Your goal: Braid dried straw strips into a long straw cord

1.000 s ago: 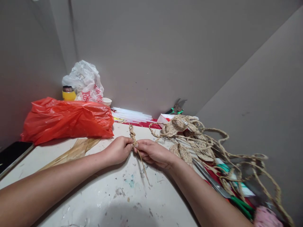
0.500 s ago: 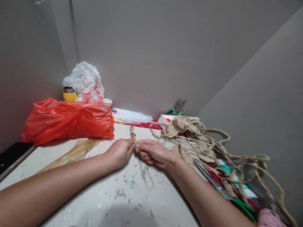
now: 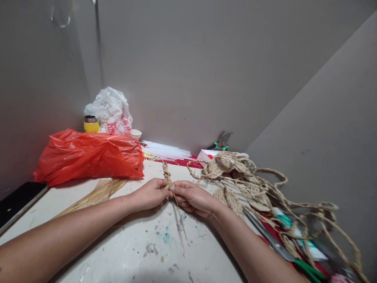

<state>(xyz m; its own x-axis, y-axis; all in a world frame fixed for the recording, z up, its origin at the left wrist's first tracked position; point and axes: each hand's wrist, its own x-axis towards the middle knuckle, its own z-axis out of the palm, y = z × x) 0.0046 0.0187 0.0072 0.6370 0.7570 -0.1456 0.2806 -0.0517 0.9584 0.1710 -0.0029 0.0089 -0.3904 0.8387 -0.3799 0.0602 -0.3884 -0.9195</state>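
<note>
A short braided straw cord (image 3: pixel 166 172) runs away from me over the white table (image 3: pixel 153 251). My left hand (image 3: pixel 153 193) is closed on its near end, thumb and forefinger pinched together. Right beside it, my right hand (image 3: pixel 191 196) pinches the same end, and the fingertips of both hands meet there. Loose thin strands hang from the pinch toward me. Under and behind my left forearm lie flat dried straw strips (image 3: pixel 97 194). The curled fingers hide part of the strands.
Braided cord coils (image 3: pixel 224 163) pile up at the right, with green-handled scissors (image 3: pixel 277 245) beside them. A red plastic bag (image 3: pixel 94 157) and a phone (image 3: pixel 20 202) lie left. White glue sticks (image 3: pixel 166 150) and pruning shears (image 3: pixel 220 143) lie by the back wall.
The view has tilted slightly, so everything sits a little lower. My left thumb and fingers have shifted at the braid's end, and the hanging strands have swung slightly. Both hands still pinch it.
</note>
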